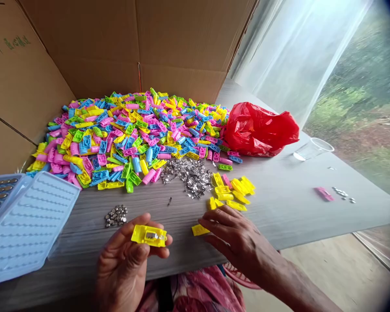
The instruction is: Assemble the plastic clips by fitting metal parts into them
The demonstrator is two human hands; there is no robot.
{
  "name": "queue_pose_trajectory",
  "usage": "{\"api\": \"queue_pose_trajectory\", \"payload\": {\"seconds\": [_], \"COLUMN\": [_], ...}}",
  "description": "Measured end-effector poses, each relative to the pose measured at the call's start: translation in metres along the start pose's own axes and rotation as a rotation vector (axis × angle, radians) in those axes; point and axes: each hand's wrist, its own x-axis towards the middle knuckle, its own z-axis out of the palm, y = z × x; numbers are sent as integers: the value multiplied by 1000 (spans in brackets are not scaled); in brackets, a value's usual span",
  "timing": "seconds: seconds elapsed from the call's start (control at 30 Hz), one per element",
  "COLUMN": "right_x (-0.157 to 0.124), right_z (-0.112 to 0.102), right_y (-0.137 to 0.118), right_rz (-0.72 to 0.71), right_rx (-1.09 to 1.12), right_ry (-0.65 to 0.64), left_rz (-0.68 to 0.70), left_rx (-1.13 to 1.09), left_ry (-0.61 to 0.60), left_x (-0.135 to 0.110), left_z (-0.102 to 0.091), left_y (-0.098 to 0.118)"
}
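My left hand (126, 260) pinches a yellow plastic casing half (139, 234) between thumb and fingers, its hollow side facing up. Small metal contacts (154, 236) sit inside the casing. On the right, my right hand (230, 229) has its fingers closed around the edge of another yellow plastic piece (199, 230) low over the table. Beyond that hand lies a group of yellow casing pieces (237, 193) with a pink one among them. A small pile of button cells (116, 215) is just past my left hand. Loose metal contacts (191, 175) are heaped farther back.
A large heap of coloured casing pieces (133, 130) rests against cardboard (182, 43). Blue trays (32, 225) stand at left. A red plastic bag (263, 132) and a clear cup (313, 148) are at right, near a pink piece (324, 193) and small silvery parts (341, 193).
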Motion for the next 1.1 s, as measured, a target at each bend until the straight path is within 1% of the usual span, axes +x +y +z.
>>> {"api": "queue_pose_trajectory", "payload": {"seconds": [0.1,0.13,0.2,0.27,0.33,0.37,0.47,0.53,0.6,0.67,0.73,0.83,0.93,1.0,1.03,1.1], "right_x": [3,3,2,2,3,5,12,16,21,25,28,33,35,36,36,36], "right_z": [5,7,7,4,-1,-3,-4,-1,2,5,7,7,3,-3,-7,-15], "right_y": [2,2,3,2,-3,-6,-15,-19,-22,-25,-28,-31,-33,-36,-39,-45], "right_rz": [0,3,33,108,222,287,446,462,449,473,533,590,581,521,468,315], "right_rx": [-27,-12,96,306,581,737,1215,1464,1629,1729,1772,1772,1716,1541,1388,1001], "right_ry": [-74,-81,-44,42,119,131,101,64,18,-26,-52,-76,-74,-12,44,178], "left_rz": [13,15,10,-5,-20,-24,-31,-31,-23,-23,-29,-42,-44,-33,-19,-14], "left_rx": [-17,-23,-37,-48,-51,-49,-39,-37,-42,-48,-57,-65,-65,-67,-74,-96], "left_ry": [-24,-30,-17,25,71,89,98,80,57,36,15,-2,-14,-15,-7,-20], "left_x": [-1,-1,-1,-1,-2,-3,-4,-4,-4,-4,-4,-4,-3,-4,-4,-6], "left_z": [-2,-2,-1,3,7,8,9,7,4,2,0,-2,-2,0,2,5], "left_y": [0,0,0,2,4,5,8,8,7,6,5,3,2,1,1,1]}}
